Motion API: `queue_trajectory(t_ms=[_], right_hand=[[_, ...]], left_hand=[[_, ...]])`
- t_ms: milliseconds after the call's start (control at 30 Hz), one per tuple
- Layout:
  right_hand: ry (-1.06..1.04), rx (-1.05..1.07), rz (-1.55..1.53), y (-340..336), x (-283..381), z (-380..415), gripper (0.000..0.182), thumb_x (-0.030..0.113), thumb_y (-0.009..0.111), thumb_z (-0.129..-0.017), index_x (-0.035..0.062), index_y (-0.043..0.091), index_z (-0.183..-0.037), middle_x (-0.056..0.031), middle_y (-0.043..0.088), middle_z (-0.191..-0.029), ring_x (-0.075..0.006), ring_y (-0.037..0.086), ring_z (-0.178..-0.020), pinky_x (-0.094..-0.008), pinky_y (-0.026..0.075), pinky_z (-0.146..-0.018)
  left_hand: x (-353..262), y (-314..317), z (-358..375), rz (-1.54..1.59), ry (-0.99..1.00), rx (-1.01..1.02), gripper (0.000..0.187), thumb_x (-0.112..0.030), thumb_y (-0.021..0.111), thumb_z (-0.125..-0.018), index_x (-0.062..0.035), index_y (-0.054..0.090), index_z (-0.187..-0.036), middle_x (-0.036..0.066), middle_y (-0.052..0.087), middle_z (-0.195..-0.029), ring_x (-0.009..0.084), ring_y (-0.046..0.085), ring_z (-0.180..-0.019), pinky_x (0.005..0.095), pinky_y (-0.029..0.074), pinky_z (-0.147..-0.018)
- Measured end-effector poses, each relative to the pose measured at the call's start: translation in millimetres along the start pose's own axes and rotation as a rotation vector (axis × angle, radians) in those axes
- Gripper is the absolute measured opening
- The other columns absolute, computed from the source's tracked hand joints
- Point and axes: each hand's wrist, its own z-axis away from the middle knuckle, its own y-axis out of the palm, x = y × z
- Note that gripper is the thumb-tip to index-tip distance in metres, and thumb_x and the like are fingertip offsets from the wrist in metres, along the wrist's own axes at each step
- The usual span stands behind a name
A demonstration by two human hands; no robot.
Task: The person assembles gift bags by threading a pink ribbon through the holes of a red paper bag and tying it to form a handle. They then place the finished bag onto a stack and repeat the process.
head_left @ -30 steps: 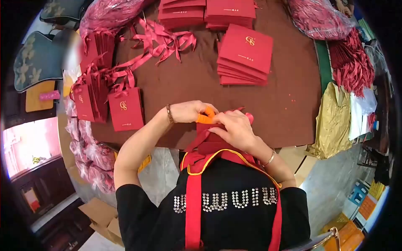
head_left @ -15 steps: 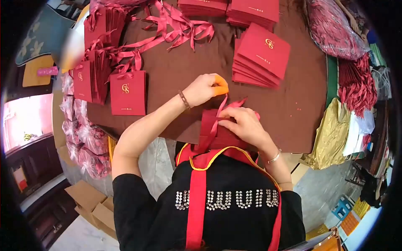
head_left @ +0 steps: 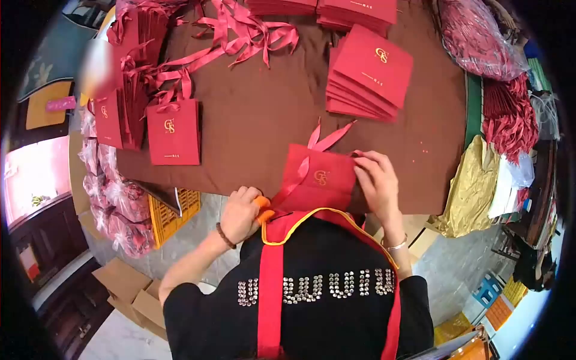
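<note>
A small red paper gift bag with a gold monogram lies at the table's front edge, close to my body. My right hand grips its upper right side, thumb and fingers closed at the edge. Two ribbon ends stick up past the top of the bag. Another length of red ribbon slants across its front, down and left toward my left hand. That hand is closed beside the apron, with orange covers on its fingers, and seems to pinch the ribbon; its fingertips are partly hidden.
A stack of red bags lies at the right on the brown tablecloth. More bags with ribbons stand at the left, and loose ribbons lie behind. A yellow crate and cardboard boxes are on the floor.
My left hand has moved down and left from above the bag to beside the apron. My right hand has shifted to the bag's right edge, and the bag's monogrammed front now shows.
</note>
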Motion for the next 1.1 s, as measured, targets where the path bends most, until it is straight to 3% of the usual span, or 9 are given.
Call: queue_trajectory(t_ms=[167, 200, 333, 500, 567, 700, 833, 900, 1100], right_hand=[[0.025, 0.045, -0.073, 19.3, 9.6, 7.3, 0.022, 0.006, 0.064, -0.079, 0.0029, 0.062, -0.1, -0.0129, 0.055, -0.107, -0.0276, 0.057, -0.089, -0.033, 0.048, -0.076], [0.085, 0.05, -0.098, 20.0, 13.9, 5.8, 0.023, 0.007, 0.064, -0.079, 0.004, 0.062, -0.102, -0.0126, 0.054, -0.108, -0.027, 0.057, -0.089, -0.0328, 0.047, -0.076], [0.137, 0.085, -0.06, 20.3, 20.2, 1.7, 0.03, 0.009, 0.065, -0.078, 0.0056, 0.06, -0.107, -0.0119, 0.049, -0.115, -0.0232, 0.055, -0.082, -0.0323, 0.047, -0.072], [0.05, 0.088, 0.033, 25.2, 14.8, 8.9, 0.034, 0.012, 0.067, -0.076, 0.0059, 0.059, -0.108, -0.0115, 0.047, -0.111, -0.0222, 0.053, -0.078, -0.0325, 0.047, -0.071], [0.114, 0.051, -0.046, 25.4, 20.1, 10.0, 0.034, 0.014, 0.069, -0.075, 0.0073, 0.06, -0.106, -0.0112, 0.047, -0.107, -0.0228, 0.052, -0.077, -0.0326, 0.047, -0.071], [0.013, 0.087, 0.113, 18.4, 19.8, -2.9, 0.039, 0.018, 0.072, -0.07, 0.0058, 0.06, -0.105, -0.0111, 0.048, -0.105, -0.0271, 0.051, -0.09, -0.0346, 0.046, -0.076], [-0.004, 0.128, 0.087, 17.7, 14.1, -9.2, 0.041, 0.019, 0.072, -0.07, 0.0061, 0.06, -0.106, -0.0106, 0.048, -0.102, -0.0281, 0.05, -0.095, -0.0359, 0.045, -0.079], [0.102, 0.178, 0.078, 15.4, 15.4, -11.1, 0.04, 0.02, 0.072, -0.07, 0.0062, 0.06, -0.105, -0.0099, 0.049, -0.1, -0.0275, 0.052, -0.093, -0.0366, 0.046, -0.077], [0.124, 0.261, 0.077, 12.4, 17.0, -15.5, 0.037, 0.025, 0.072, -0.07, 0.0089, 0.061, -0.102, -0.0099, 0.051, -0.097, -0.0276, 0.054, -0.091, -0.0371, 0.047, -0.074]], left_hand=[[0.5, 31.1, 17.5, -0.082, 0.039, -0.211, 0.015, -0.016, 0.07, -0.072, -0.0083, 0.061, -0.08, 0.008, 0.056, -0.084, 0.0287, 0.052, -0.079, 0.0365, 0.041, -0.069], [0.5, 29.1, 14.8, 0.046, 0.051, -0.255, 0.022, -0.012, 0.069, -0.071, -0.0076, 0.06, -0.091, 0.009, 0.056, -0.086, 0.0284, 0.053, -0.078, 0.0364, 0.041, -0.07], [-14.9, 26.8, 8.1, -0.122, -0.005, -0.252, 0.044, -0.007, 0.067, -0.071, -0.0058, 0.053, -0.112, 0.01, 0.058, -0.086, 0.0277, 0.054, -0.077, 0.036, 0.042, -0.071], [-8.4, 31.7, 0.7, -0.072, 0.027, -0.091, 0.045, -0.002, 0.063, -0.072, -0.0042, 0.051, -0.116, 0.012, 0.057, -0.084, 0.0295, 0.054, -0.076, 0.0364, 0.043, -0.071], [-13.9, 14.7, -2.0, 0.106, 0.004, -0.17, 0.05, -0.003, 0.058, -0.074, -0.004, 0.045, -0.122, 0.012, 0.057, -0.079, 0.0294, 0.056, -0.075, 0.0379, 0.043, -0.072], [-0.1, -10.2, -8.6, 1.35, -0.225, 0.003, 0.051, -0.001, 0.053, -0.084, -0.0093, 0.036, -0.131, 0.011, 0.056, -0.104, 0.0143, 0.058, -0.073, 0.026, 0.049, -0.063], [-5.8, -28.7, -22.4, 1.575, -0.17, -0.106, 0.055, -0.004, 0.053, -0.086, -0.0084, 0.031, -0.136, 0.017, 0.053, -0.115, 0.0158, 0.059, -0.072, 0.0259, 0.051, -0.063], [-6.6, -36.7, -25.5, 1.703, -0.079, -0.125, 0.058, -0.012, 0.051, -0.089, -0.0067, 0.025, -0.14, 0.022, 0.044, -0.129, 0.0221, 0.06, -0.086, 0.0285, 0.049, -0.068], [-15.2, -48.6, -39.9, 1.945, 0.392, -0.099, 0.056, -0.019, 0.05, -0.089, -0.0083, 0.028, -0.14, 0.027, 0.033, -0.136, 0.0364, 0.047, -0.116, 0.0438, 0.039, -0.098]])
